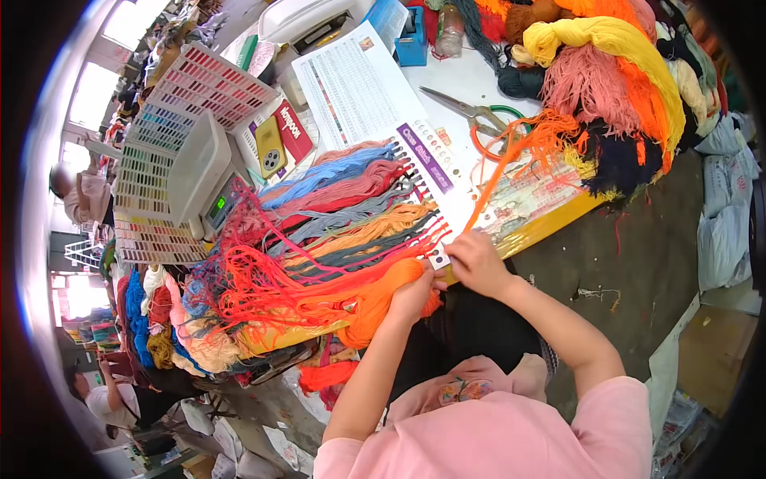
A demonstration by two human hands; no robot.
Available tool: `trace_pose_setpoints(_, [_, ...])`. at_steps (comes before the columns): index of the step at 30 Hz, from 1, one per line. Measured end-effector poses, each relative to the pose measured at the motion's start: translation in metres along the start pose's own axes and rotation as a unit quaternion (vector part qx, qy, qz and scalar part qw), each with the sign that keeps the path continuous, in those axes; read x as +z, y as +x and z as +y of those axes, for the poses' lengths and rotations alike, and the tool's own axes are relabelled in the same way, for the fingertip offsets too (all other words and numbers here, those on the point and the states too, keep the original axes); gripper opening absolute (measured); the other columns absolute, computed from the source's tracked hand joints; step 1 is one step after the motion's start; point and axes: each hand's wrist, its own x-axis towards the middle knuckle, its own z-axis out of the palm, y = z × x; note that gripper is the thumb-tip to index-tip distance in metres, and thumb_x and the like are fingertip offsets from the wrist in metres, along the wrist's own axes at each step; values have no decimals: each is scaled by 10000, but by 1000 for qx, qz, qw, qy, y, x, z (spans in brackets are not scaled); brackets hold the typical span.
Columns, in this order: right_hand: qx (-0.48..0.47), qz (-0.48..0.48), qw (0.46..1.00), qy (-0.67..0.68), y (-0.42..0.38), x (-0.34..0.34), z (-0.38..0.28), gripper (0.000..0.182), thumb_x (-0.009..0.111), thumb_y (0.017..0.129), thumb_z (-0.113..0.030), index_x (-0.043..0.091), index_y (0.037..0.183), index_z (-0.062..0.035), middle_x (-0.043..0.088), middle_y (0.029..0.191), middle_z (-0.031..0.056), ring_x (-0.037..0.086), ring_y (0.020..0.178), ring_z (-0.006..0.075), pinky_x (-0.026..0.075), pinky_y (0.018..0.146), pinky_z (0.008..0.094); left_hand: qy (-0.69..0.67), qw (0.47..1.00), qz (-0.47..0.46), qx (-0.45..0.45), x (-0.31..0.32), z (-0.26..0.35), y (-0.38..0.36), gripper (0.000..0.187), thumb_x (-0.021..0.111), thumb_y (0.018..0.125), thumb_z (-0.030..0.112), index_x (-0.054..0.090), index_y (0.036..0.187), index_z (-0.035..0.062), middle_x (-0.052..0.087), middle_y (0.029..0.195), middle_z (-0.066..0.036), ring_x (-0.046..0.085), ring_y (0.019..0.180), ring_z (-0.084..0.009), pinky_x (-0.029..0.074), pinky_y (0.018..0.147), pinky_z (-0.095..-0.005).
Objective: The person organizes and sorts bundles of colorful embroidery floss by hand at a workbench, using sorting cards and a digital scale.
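Note:
At the table's front edge, my left hand (pixel 416 294) is closed round a thick orange yarn bundle (pixel 377 310). My right hand (pixel 477 262) is closed on an orange strand (pixel 488 191), which stretches up towards orange yarn near the scissors. Both hands are close together at the lower end of a white punched card (pixel 439 180) with a purple label. Skeins of blue, pink, grey, tan and red thread (pixel 343 203) hang from the card's holes and lie to the left. Fingertips are partly hidden.
Scissors (pixel 471 112) with green and orange handles lie beyond the card. A yarn heap (pixel 598 88) is at the upper right. Left are a scale (pixel 217 203), colour charts (pixel 155 152), a phone (pixel 270 148) and a printed sheet (pixel 351 88). Two other people are at far left.

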Motion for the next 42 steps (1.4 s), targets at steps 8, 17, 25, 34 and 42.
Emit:
trace_pose_setpoints(8, [-45, -41, 998, 28, -6, -1, -8, 185, 539, 612, -65, 549, 797, -59, 487, 765, 68, 471, 759, 255, 353, 665, 364, -102, 993, -44, 28, -2, -12, 13, 83, 453, 820, 61, 499, 871, 15, 554, 774, -65, 494, 590, -93, 417, 536, -211])
trace_pose_setpoints(17, [47, 3, 993, 110, 8, 6, 0, 24, 518, 630, -28, 540, 637, -34, 516, 633, 101, 519, 613, 280, 406, 556, 363, -44, 999, 17, 24, -8, -7, 4, 81, 475, 813, 83, 511, 831, 13, 531, 688, -45, 486, 563, -91, 415, 534, -205])
trace_pose_setpoints(25, [47, -13, 994, 95, 7, 8, 1, 28, 516, 614, -22, 536, 630, -34, 500, 635, 106, 516, 616, 285, 415, 552, 363, -27, 998, 16, 55, -29, 4, -4, 111, 587, 762, 114, 559, 773, 7, 497, 613, -13, 446, 505, -78, 351, 451, -184])
trace_pose_setpoints(34, [13, 13, 999, 51, 10, 4, 0, 170, 488, 630, 32, 458, 788, -21, 504, 681, 124, 512, 629, 280, 408, 548, 325, -281, 932, -227, -6, -41, 21, -19, 306, 465, 816, 100, 454, 1113, 25, 481, 648, 23, 382, 502, -10, 316, 459, -141])
trace_pose_setpoints(42, [254, -18, 871, 421, 18, 2, 0, 155, 465, 704, 13, 520, 847, -8, 549, 718, 33, 513, 648, 125, 403, 581, 242, -11, 997, -62, -42, -6, 10, 16, 115, 445, 821, 103, 487, 923, 73, 463, 598, 9, 404, 450, -33, 321, 414, -133])
